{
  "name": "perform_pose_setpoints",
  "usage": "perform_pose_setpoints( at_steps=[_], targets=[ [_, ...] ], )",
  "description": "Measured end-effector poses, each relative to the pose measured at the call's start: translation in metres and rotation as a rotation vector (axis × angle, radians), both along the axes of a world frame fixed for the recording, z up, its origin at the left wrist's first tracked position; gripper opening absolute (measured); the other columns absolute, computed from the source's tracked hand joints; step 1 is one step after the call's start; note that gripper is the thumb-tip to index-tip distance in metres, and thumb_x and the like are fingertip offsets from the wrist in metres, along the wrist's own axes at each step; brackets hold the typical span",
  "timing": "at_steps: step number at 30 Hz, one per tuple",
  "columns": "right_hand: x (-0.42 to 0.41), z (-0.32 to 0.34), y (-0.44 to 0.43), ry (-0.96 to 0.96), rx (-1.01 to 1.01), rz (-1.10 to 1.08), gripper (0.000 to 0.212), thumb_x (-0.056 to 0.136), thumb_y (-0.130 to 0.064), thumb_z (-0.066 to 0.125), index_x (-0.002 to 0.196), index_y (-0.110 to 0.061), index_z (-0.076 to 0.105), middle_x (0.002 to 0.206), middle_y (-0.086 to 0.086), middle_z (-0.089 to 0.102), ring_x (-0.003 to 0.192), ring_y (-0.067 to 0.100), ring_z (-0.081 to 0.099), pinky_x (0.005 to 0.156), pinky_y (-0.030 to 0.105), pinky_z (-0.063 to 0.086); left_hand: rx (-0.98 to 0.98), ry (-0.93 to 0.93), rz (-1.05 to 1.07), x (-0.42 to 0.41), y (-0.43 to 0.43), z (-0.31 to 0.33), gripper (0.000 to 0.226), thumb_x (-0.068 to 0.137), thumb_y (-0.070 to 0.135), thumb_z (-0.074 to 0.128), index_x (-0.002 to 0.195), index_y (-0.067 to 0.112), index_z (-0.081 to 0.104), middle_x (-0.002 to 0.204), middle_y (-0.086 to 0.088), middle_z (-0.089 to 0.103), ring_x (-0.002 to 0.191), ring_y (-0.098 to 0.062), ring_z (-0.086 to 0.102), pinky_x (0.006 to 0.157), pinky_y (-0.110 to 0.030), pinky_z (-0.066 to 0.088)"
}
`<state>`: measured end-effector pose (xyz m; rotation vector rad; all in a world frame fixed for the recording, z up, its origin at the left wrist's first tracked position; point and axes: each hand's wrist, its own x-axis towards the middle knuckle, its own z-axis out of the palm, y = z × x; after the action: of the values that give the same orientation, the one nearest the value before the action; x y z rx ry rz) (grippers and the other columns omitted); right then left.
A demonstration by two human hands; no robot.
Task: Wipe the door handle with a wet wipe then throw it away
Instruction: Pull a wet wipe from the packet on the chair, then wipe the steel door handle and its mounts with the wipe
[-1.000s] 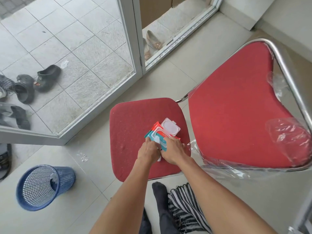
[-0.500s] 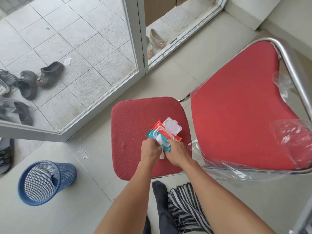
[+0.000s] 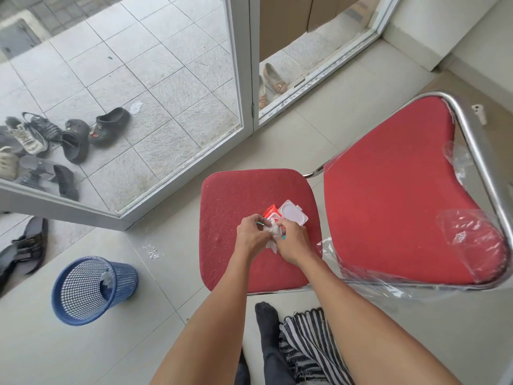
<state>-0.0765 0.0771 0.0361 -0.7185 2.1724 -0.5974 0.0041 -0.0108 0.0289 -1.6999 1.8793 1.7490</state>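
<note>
Both hands pinch a crumpled white wet wipe (image 3: pixel 273 232) between them: the left hand (image 3: pixel 251 236) and right hand (image 3: pixel 291 241) close on it just above the wipes pack (image 3: pixel 280 216), whose white lid stands open. That pack lies on the red chair seat (image 3: pixel 236 218). A blue mesh wastebasket (image 3: pixel 91 290) stands on the floor left of the seat, well apart.

Home entryway, shoes (image 3: pixel 83 137) outside glass door (image 3: pixel 155 107)

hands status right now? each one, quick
Left hand: closed on the wipes pack, pinning it to the red chair seat.
Right hand: closed on a white wet wipe.
</note>
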Motion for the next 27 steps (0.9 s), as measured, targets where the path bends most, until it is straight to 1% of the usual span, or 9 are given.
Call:
perform_pose_setpoints(
  at_steps=[4,7,10,14,16,19,22,24,27],
  targets=[
    [-0.002,0.016,-0.011,0.058,0.008,-0.004,0.015,0.082,-0.004,0.062,0.095,-0.009,0.068,0.092,0.012,0.069,0.088,0.028,0.062,0.064,0.024,0.038,-0.042,-0.002,0.013,0.007,-0.010,0.020,0.029,0.069,-0.003,0.067,0.095,0.009,0.067,0.088,-0.010,0.072,0.079,-0.023,0.070,0.063,-0.035,0.061],
    [-0.003,0.034,-0.021,0.093,-0.006,-0.015,0.014,0.082,-0.003,0.062,0.094,-0.008,0.069,0.092,0.009,0.067,0.081,0.019,0.054,0.062,0.020,0.034,-0.062,0.015,0.016,0.013,-0.022,0.039,0.030,0.070,-0.005,0.069,0.097,0.008,0.069,0.089,-0.010,0.072,0.076,-0.021,0.070,0.056,-0.027,0.057],
    [0.000,0.053,-0.032,0.093,-0.023,-0.028,0.009,0.085,-0.010,0.062,0.091,-0.010,0.068,0.080,0.000,0.062,0.074,0.015,0.052,0.051,0.019,0.034,-0.076,0.038,0.030,0.017,-0.030,0.058,0.027,0.072,-0.002,0.071,0.097,0.008,0.070,0.088,-0.010,0.073,0.073,-0.018,0.068,0.056,-0.024,0.054],
    [0.009,0.085,-0.053,0.073,-0.071,0.011,0.009,0.084,-0.012,0.065,0.092,-0.010,0.070,0.085,0.005,0.071,0.077,0.019,0.062,0.064,0.029,0.050,-0.115,0.058,0.059,0.028,-0.043,0.087,0.022,0.073,0.009,0.073,0.096,0.010,0.070,0.085,-0.007,0.072,0.066,-0.010,0.064,0.047,-0.015,0.045],
    [0.015,0.104,-0.067,0.066,-0.105,0.035,0.010,0.083,-0.014,0.067,0.092,-0.010,0.070,0.086,0.005,0.072,0.078,0.019,0.064,0.065,0.029,0.051,-0.150,0.058,0.075,0.035,-0.053,0.107,0.021,0.074,0.012,0.074,0.095,0.011,0.071,0.083,-0.005,0.071,0.064,-0.008,0.062,0.045,-0.012,0.042],
    [0.025,0.134,-0.092,0.096,-0.149,0.091,0.014,0.084,-0.017,0.069,0.096,-0.011,0.072,0.089,0.004,0.073,0.076,0.016,0.062,0.064,0.021,0.043,-0.216,0.060,0.128,0.046,-0.073,0.142,0.020,0.071,0.009,0.072,0.091,0.011,0.073,0.081,-0.004,0.071,0.070,-0.013,0.065,0.057,-0.020,0.049],
    [0.037,0.165,-0.116,0.114,-0.171,0.147,0.016,0.083,-0.016,0.067,0.098,-0.010,0.072,0.091,0.007,0.073,0.081,0.021,0.064,0.066,0.025,0.046,-0.260,0.087,0.201,0.064,-0.091,0.175,0.017,0.072,0.007,0.069,0.089,0.009,0.073,0.087,-0.007,0.073,0.080,-0.018,0.068,0.065,-0.024,0.052],
    [0.049,0.189,-0.134,0.108,-0.206,0.173,0.015,0.083,-0.017,0.066,0.095,-0.010,0.071,0.088,0.007,0.073,0.086,0.025,0.065,0.071,0.030,0.050,-0.293,0.104,0.245,0.077,-0.104,0.197,0.013,0.071,0.006,0.068,0.083,0.012,0.070,0.084,-0.008,0.072,0.076,-0.017,0.066,0.066,-0.028,0.054],
    [0.069,0.222,-0.159,0.110,-0.271,0.222,0.008,0.082,-0.016,0.067,0.088,-0.012,0.071,0.080,0.005,0.072,0.084,0.024,0.066,0.073,0.028,0.048,-0.332,0.123,0.327,0.099,-0.122,0.233,0.012,0.072,0.011,0.069,0.083,0.015,0.070,0.082,-0.008,0.072,0.075,-0.019,0.067,0.071,-0.032,0.056]
  ],
)
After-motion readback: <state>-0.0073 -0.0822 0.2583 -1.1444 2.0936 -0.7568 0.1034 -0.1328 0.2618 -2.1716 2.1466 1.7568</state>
